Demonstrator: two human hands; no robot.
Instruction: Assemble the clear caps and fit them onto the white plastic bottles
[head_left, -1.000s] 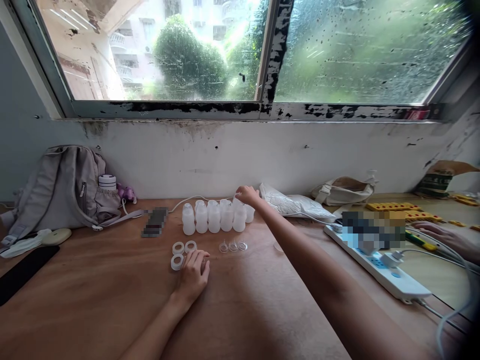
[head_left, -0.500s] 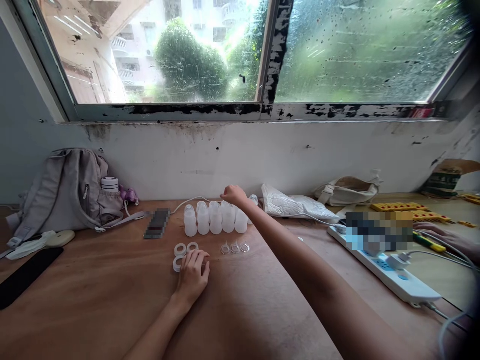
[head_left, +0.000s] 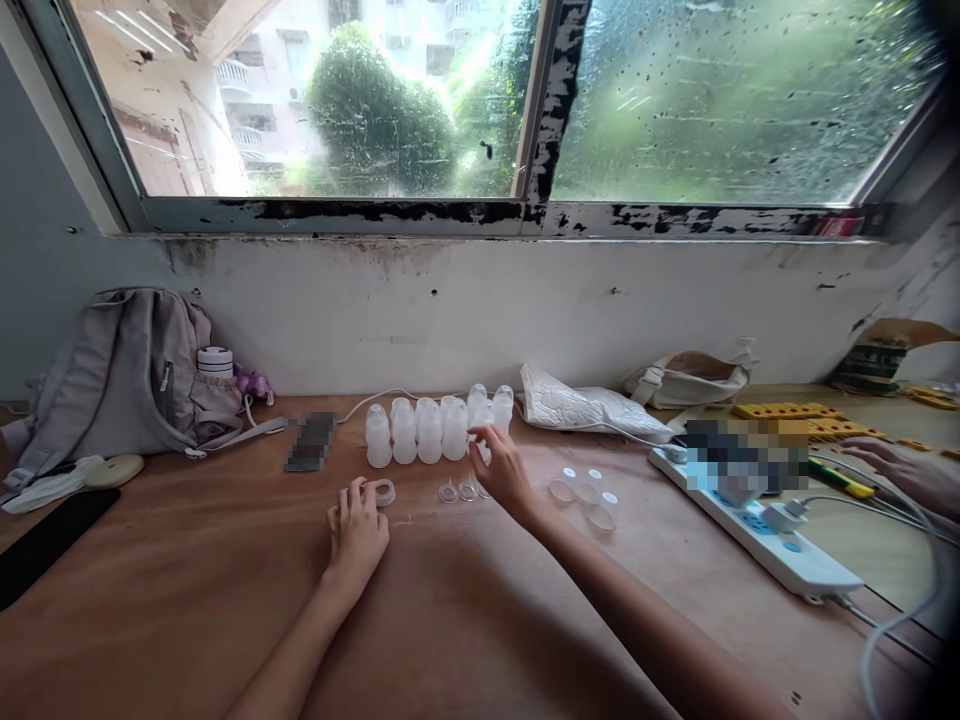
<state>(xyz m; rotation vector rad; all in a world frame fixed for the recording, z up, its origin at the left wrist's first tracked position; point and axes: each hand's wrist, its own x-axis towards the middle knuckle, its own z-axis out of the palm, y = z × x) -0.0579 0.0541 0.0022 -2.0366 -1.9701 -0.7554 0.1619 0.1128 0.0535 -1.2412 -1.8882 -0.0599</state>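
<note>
My left hand (head_left: 357,535) rests on the table with bent fingers, covering part of a small group of white rings; one white ring (head_left: 385,492) shows beside its fingertips. My right hand (head_left: 499,468) is in front of the right end of the bottles, thumb and index finger apart, with nothing visible held. Several frosted white bottles (head_left: 429,435) with narrow tops stand upright in two rows. Just in front of them lie small clear ring-shaped pieces with tips (head_left: 448,491), one partly hidden by my right hand. Clear round caps (head_left: 601,517) lie to the right.
A grey backpack (head_left: 131,380) leans at the left, near a blurred-out flat object (head_left: 310,442) and a black strip (head_left: 52,550). A white plastic pouch (head_left: 581,405) lies by the wall. To the right are a power strip (head_left: 757,530) with cables and another person's hand (head_left: 896,468).
My right hand has drawn back from behind the bottles to their front, uncovering the back-row bottles and the clear caps. My left hand has shifted slightly left over the white rings.
</note>
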